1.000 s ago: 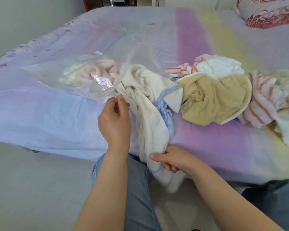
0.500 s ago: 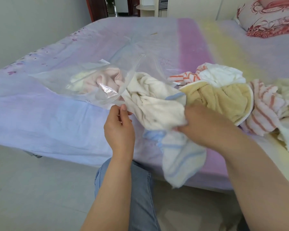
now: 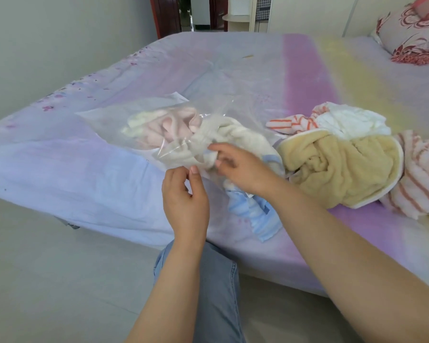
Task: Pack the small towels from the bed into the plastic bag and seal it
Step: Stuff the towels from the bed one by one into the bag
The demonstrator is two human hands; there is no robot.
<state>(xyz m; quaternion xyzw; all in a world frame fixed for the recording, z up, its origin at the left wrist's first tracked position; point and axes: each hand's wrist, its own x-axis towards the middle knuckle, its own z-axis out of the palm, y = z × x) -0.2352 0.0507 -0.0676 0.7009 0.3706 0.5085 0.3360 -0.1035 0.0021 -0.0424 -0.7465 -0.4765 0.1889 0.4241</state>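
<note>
Head view — left hand (image 3: 185, 199) pinching bag (image 3: 109, 120) edge, right hand (image 3: 238, 167) gripping half-hidden towel (image 3: 235, 137).

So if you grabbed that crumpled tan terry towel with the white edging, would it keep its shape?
Probably not. The crumpled tan terry towel with the white edging lies in soft folds, so it would likely droop. It looks fluffy, probably light for its bulk, and unlikely to slip.

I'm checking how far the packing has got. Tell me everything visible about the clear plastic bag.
The clear plastic bag lies flat on the bed sheet, thin, wrinkled and see-through, its mouth open toward the person. Pale pink and cream towels show through it. A cream towel with blue trim is half in the mouth. The left hand pinches the mouth's near edge; the right hand grips the entering towel.
</note>
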